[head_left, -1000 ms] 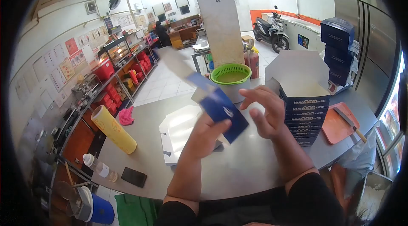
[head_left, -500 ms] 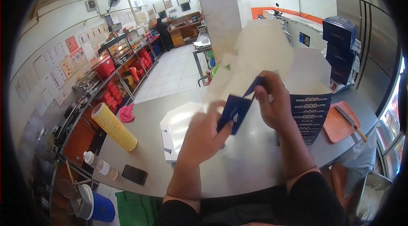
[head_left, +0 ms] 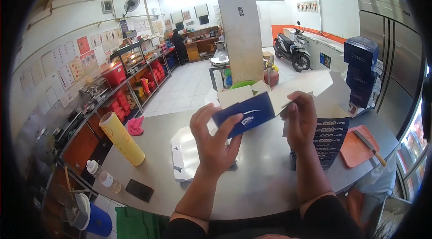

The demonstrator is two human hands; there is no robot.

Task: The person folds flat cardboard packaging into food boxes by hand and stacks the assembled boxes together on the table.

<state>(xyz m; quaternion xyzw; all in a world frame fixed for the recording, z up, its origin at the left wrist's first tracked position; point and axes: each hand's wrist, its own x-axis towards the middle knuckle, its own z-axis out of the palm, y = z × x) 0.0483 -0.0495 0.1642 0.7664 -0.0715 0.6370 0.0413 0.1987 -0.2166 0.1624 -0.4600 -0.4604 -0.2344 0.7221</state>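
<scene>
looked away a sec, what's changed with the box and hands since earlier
The navy-blue cardboard box has turned, its pale inner-faced lid swinging from upper left to the right. The right hand, earlier open beside it, now appears to pinch its right end; the left hand still holds it. The stacked navy cardboard boxes and flat black phone stayed put.

the left sleeve [head_left: 185,228] and right sleeve [head_left: 327,215] are black and short — both 1 solid colour, with smooth, curved hems that end near the elbows. a plain black garment front [head_left: 256,226] shows between them. the 2 forearms [head_left: 195,196] are bare — so are the left hand [head_left: 216,143] and right hand [head_left: 300,124].
</scene>
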